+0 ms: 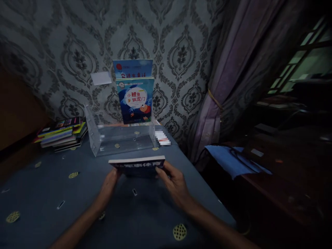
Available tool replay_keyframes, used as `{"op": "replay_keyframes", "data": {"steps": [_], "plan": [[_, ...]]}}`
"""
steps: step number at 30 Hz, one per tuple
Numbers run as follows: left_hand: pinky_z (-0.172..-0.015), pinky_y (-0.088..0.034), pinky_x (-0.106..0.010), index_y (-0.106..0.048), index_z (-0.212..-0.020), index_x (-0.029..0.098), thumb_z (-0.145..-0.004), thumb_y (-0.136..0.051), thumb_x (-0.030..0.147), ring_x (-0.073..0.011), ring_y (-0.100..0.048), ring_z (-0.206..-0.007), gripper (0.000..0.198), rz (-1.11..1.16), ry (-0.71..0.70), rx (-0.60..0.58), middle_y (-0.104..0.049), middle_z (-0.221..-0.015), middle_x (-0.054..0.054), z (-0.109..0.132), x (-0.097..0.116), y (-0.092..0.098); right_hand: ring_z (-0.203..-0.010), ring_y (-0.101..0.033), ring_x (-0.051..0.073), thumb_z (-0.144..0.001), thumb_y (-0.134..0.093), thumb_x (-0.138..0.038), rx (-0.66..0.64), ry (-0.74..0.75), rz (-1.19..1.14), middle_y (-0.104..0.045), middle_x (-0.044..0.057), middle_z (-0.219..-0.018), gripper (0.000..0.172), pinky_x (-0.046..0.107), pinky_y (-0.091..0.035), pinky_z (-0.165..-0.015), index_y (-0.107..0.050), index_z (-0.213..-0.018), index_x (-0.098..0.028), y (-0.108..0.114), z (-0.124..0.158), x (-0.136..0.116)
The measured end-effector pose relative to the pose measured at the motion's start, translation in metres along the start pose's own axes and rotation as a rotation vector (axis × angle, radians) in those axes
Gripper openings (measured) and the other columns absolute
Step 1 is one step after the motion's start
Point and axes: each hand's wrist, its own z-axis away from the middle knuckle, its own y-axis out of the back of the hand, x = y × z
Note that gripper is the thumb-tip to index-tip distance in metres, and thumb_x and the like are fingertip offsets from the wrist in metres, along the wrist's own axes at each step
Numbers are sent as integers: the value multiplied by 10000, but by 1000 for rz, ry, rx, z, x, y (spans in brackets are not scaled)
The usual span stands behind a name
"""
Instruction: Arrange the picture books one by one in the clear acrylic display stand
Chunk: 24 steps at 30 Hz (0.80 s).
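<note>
Between my two hands is a dark-covered book [138, 166], tilted so that its pale page edge faces up and its spine or cover lettering is blurred. My left hand [112, 178] grips its left end, with the fingers mostly hidden behind it. At the right end my right hand [172, 178] is closed on it, thumb on the near side. Just beyond stands a clear acrylic book rack [94, 133] with stepped tiers. A blue picture book [136, 102] stands upright at the rack's back right, partly covering another blue book [133, 67] behind it.
A stack of books [63, 135] lies left of the rack on the patterned blue tablecloth [85, 190]. A white and red item [162, 138] rests by the rack's right side. A tied curtain [210, 103] hangs right, beside a dark surface with a blue cloth [228, 159].
</note>
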Motion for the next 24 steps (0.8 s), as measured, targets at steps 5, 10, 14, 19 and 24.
{"op": "replay_keyframes", "data": {"steps": [5,10,14,19,24], "plan": [[-1082,-455,-439,-567,-1335,193,-804,-669,620,-307,-573,-1260,690,229,70,-54,-643,-1325,-103,-8,11,-10,-737,-623,179,-963,-495,-449,-30,-48,47,-658,20,-771,308,278,-551,-665,-658,-908,-194,-6,5,25],[-962,-525,-419,-651,-1149,161,-769,-695,615,-297,-663,-1073,594,238,100,-14,-721,-1125,-106,-15,1,-12,-777,-658,192,-981,-476,-426,-83,-40,89,-688,28,-807,287,301,-566,-710,-651,-950,-200,-5,5,31],[-894,-536,-387,-699,-981,172,-803,-641,627,-287,-667,-1009,492,112,-5,6,-725,-1024,-100,-26,3,-3,-948,-671,218,-980,-478,-346,-120,63,128,-710,71,-981,218,347,-548,-856,-631,-1019,-196,-1,-9,29],[-928,-523,-414,-717,-996,211,-817,-589,641,-296,-662,-1036,483,-3,-88,-27,-721,-1078,-98,-44,5,9,-1138,-622,231,-958,-470,-287,-251,178,124,-659,126,-1205,282,397,-496,-991,-565,-1202,-181,-2,-37,37],[-990,-502,-438,-737,-976,203,-748,-683,558,-329,-654,-1085,425,-22,-107,-32,-733,-1086,-92,-58,-8,15,-1183,-605,237,-905,-509,-263,-267,238,78,-651,128,-1230,272,417,-483,-1017,-574,-1159,-191,-15,-62,65]]}}
